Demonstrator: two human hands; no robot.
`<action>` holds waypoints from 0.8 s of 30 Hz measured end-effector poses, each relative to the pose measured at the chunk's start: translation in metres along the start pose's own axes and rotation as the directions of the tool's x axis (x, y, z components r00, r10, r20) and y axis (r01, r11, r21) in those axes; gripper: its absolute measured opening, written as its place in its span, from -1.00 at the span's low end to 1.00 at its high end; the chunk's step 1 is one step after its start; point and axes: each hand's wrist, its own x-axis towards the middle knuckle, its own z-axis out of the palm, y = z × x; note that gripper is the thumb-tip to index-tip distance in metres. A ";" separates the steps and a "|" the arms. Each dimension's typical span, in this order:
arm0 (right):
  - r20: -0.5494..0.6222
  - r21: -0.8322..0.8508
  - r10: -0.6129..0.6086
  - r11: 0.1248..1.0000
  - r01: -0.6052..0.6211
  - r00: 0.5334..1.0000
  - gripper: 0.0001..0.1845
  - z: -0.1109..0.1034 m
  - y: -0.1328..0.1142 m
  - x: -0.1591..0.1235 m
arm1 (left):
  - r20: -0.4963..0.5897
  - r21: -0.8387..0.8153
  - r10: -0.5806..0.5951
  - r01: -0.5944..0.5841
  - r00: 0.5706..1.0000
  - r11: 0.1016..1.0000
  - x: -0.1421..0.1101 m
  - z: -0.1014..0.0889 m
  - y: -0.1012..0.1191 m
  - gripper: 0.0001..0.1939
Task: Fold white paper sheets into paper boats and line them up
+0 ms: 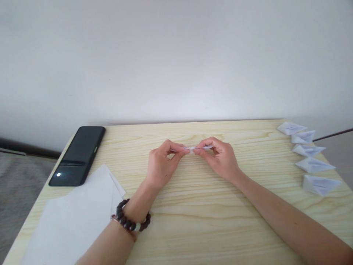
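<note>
A small folded piece of white paper (191, 150) is held edge-on between both hands, above the middle of the table. My left hand (164, 161) pinches its left part between thumb and fingers. On the other side, my right hand (219, 156) grips the right part the same way, with a thin white edge showing past the fingers. The two thumbs nearly meet at the middle. Most of the paper is hidden by the fingers, so its full shape cannot be made out. A dark beaded bracelet (128, 222) circles my left wrist.
Several folded white paper boats (315, 165) stand in a column along the table's right edge. A black phone (78, 156) lies at the back left. White paper sheets (74, 217) lie at the front left, partly under my left forearm. A pale wall (176, 66) rises behind the wooden table (198, 228).
</note>
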 end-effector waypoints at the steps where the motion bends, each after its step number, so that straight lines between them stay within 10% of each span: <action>1: -0.004 0.013 0.020 1.000 -0.020 1.000 -0.85 0.000 0.000 0.000 | 0.000 -0.013 -0.028 0.028 1.000 1.000 0.000 0.000 0.000 -0.86; 17: 0.141 0.286 0.221 0.924 -0.254 0.965 -0.62 -0.002 0.007 0.003 | 0.149 -0.242 -0.309 0.337 0.939 0.910 0.012 -0.007 -0.010 -0.69; 24: 0.158 0.363 0.241 0.888 -0.283 0.958 -0.78 -0.004 0.004 0.010 | 0.135 -0.131 -0.148 0.166 0.980 0.977 0.009 -0.006 -0.013 -0.74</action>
